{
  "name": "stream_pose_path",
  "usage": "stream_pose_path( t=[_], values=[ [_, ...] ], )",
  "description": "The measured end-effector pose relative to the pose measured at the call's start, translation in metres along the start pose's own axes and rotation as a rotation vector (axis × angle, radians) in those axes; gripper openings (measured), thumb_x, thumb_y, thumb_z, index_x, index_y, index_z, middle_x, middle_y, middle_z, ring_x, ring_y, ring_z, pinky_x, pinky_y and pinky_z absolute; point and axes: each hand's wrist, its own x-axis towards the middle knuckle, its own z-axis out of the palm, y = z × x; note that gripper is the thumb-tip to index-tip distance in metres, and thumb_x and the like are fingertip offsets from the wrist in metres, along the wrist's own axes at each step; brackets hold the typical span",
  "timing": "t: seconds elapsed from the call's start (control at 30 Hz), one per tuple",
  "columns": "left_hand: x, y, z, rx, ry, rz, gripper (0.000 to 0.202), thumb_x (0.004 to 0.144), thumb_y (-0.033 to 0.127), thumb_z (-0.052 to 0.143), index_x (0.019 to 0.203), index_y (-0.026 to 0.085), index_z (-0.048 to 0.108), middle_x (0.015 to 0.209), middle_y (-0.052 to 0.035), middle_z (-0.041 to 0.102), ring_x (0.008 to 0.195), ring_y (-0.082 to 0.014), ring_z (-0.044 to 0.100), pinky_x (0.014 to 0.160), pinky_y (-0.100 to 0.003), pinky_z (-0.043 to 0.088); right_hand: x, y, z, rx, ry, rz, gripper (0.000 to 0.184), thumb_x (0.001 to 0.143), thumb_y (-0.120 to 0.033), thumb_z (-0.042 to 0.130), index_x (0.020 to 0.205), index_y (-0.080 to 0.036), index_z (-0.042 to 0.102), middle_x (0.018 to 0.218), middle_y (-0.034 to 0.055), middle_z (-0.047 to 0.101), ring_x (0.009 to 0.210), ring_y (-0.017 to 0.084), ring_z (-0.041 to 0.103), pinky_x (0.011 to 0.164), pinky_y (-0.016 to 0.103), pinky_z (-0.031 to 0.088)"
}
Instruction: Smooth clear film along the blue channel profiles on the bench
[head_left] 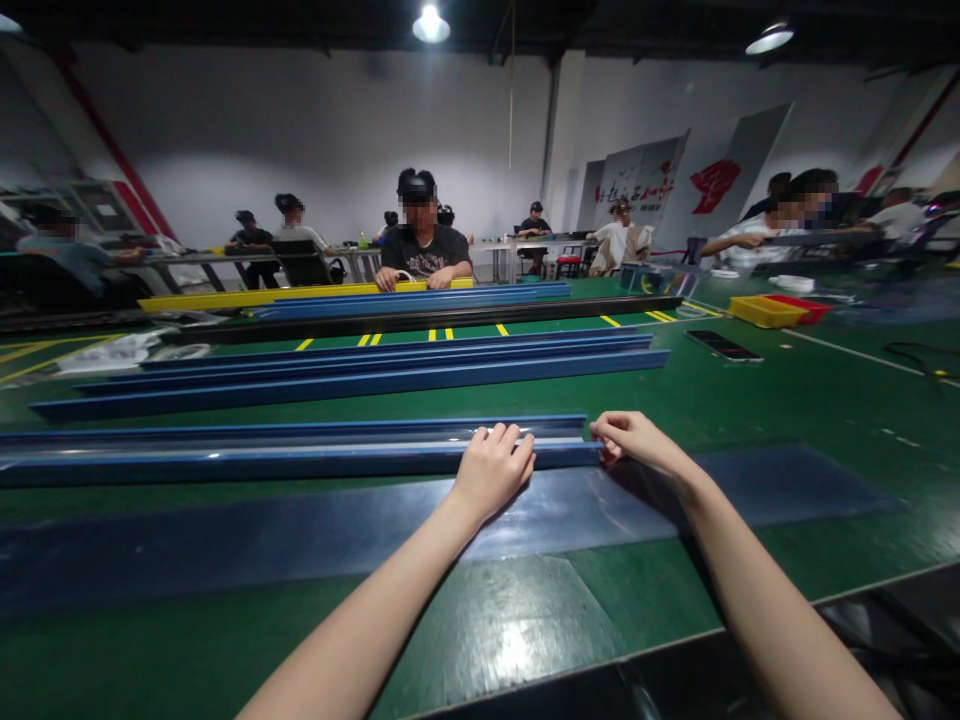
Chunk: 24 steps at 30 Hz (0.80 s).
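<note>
2 hands [491, 468] [630, 437] grip blue channel [300, 452].

Glossy blue plastic channel [300, 452] lies on a smooth, shiny green table [480, 620].

Your left hand [491, 470] covers part of the blue channel [300, 455], whose far end runs off the left edge. Your right hand [634, 440] hides its fingertips behind the channel's end.

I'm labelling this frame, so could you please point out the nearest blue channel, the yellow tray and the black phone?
nearest blue channel [300, 452]: head view, on its long top edge.
yellow tray [761, 311]: head view, on its near wall.
black phone [724, 346]: head view, mid-screen.
</note>
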Motion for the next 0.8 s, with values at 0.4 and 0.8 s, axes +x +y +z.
stream_pose_path(
  t=[0.4, 0.8],
  values=[
    [-0.0009, 0.0011, 0.0017, -0.051, 0.001, -0.036, 0.016, 0.083, 0.027, 0.046, 0.088, 0.015, 0.055, 0.083, -0.0056, 0.059, 0.076, -0.0179, 0.053, 0.064, -0.029, 0.041, 0.0055, 0.0062, 0.0048, -0.01, 0.049, -0.029, 0.024, 0.068, -0.041, 0.053, 0.063, -0.017, 0.051, 0.044, -0.0053, 0.046, 0.038, 0.007, 0.046, 0.04, 0.02, 0.037],
    [-0.0021, 0.0016, -0.0024, -0.055, 0.045, -0.108, 0.02, 0.084, 0.034, 0.046, 0.08, 0.018, 0.058, 0.088, -0.0053, 0.062, 0.087, -0.0208, 0.053, 0.069, -0.034, 0.037, 0.0061, 0.005, 0.0055, -0.08, 0.136, -0.062, 0.021, 0.07, -0.037, 0.051, 0.065, -0.017, 0.052, 0.058, 0.0001, 0.058, 0.043, 0.006, 0.047, 0.04, 0.018, 0.036]
  ],
)
